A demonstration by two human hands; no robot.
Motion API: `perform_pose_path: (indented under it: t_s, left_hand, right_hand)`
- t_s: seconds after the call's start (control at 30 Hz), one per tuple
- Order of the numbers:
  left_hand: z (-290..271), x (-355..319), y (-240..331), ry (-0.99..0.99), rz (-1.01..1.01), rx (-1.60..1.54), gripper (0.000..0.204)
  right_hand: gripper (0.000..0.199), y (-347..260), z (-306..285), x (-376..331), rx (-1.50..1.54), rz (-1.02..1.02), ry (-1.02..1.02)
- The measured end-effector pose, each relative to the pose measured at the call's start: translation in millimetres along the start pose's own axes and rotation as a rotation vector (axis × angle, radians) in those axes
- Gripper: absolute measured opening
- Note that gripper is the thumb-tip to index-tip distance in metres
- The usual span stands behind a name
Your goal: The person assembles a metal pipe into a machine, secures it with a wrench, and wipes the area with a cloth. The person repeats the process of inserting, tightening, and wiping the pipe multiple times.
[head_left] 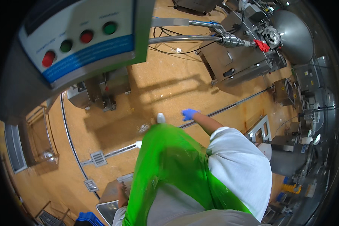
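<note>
My right hand (pixel 189 114), in a blue glove, reaches out over the tan floor ahead of me. Its fingers are partly spread and hold nothing. Low at my left side, my left hand (pixel 122 191) hangs near a metal bin or cart (pixel 110 205). That hand is small and dark in the picture, so its fingers cannot be made out. A green apron (pixel 169 147) covers my front, and the tip of a white boot (pixel 161 118) shows beyond it.
A control panel (pixel 83 41) with red and green buttons looms at upper left. A steel machine (pixel 237 56) with a large cone-shaped hopper (pixel 293 35) stands at upper right, joined to a metal pipe (pixel 184 38). Floor drains (pixel 98 159) lie left; more equipment lines the right.
</note>
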State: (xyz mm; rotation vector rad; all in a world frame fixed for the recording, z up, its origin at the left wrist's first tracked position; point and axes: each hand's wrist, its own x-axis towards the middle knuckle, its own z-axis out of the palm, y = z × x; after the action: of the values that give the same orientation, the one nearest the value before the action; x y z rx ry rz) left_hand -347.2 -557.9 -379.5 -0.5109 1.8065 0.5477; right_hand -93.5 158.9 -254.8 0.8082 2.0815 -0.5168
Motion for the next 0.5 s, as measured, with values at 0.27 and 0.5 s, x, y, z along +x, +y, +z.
perform_pose_path:
  t_s: [0.27, 0.5]
  left_hand:
    - [60, -20, 153, 0.135, 0.176, 0.022, 0.036]
    - [232, 5, 431, -0.044, 0.685, 0.477, 0.035]
  right_hand:
    - [0.039, 212, 93, -81, 0.680, 0.479, -0.083]
    - [0.044, 294, 53, -62, 0.637, 0.183, 0.529]
